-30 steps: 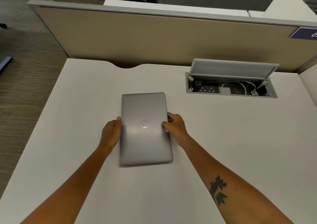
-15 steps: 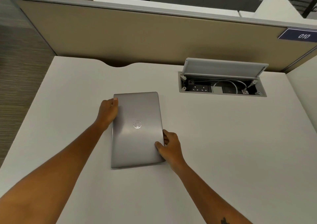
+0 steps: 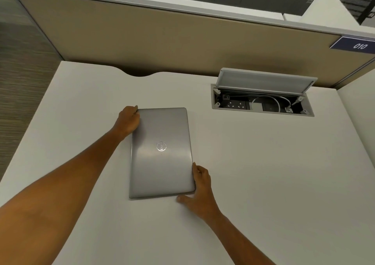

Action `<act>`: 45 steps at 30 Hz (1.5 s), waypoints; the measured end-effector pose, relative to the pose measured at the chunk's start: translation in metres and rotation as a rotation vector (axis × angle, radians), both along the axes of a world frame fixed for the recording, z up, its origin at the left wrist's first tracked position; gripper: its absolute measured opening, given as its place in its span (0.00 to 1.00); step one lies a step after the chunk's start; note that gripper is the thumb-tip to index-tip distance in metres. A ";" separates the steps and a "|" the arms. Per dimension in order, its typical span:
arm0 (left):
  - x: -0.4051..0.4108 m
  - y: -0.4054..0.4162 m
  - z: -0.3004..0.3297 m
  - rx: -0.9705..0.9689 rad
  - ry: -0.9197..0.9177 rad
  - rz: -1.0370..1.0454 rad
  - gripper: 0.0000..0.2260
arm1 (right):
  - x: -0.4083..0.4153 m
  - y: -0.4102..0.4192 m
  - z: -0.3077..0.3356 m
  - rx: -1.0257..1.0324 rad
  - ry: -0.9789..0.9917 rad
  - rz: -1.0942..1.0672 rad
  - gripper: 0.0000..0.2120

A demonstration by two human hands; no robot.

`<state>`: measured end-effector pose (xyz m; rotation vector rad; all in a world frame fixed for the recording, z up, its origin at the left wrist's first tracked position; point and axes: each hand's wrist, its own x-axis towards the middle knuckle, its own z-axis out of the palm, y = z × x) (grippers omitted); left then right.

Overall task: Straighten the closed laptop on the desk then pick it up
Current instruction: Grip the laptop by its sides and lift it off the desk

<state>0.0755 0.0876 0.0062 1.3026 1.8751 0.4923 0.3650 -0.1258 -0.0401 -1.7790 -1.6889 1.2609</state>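
Note:
A closed silver laptop [image 3: 161,153] with a round logo lies flat on the white desk [image 3: 263,173], its long side running away from me. My left hand [image 3: 127,120] grips its far left corner, fingers curled over the edge. My right hand [image 3: 199,189] holds the near right corner, with the thumb along the front edge and the fingers against the right side. Both forearms reach in from the bottom of the view.
An open cable box [image 3: 261,102] with sockets and a white cable is sunk into the desk at the back right, its lid [image 3: 263,80] propped up. A beige partition [image 3: 162,39] closes the desk's far edge. Floor lies beyond the left edge.
My hands have gone from the laptop's middle sides to opposite corners: left to the far left corner, right to the near right corner. The laptop still lies flat.

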 end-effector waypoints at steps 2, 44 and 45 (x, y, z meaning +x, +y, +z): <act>-0.001 0.000 0.001 0.023 0.045 -0.028 0.20 | 0.001 0.000 -0.002 0.032 -0.001 -0.012 0.54; -0.009 -0.123 -0.011 0.024 0.037 0.216 0.11 | 0.114 0.102 0.009 0.143 -0.033 -0.096 0.22; -0.008 -0.128 -0.012 0.019 0.037 0.223 0.12 | 0.116 0.105 0.009 0.140 -0.029 -0.097 0.22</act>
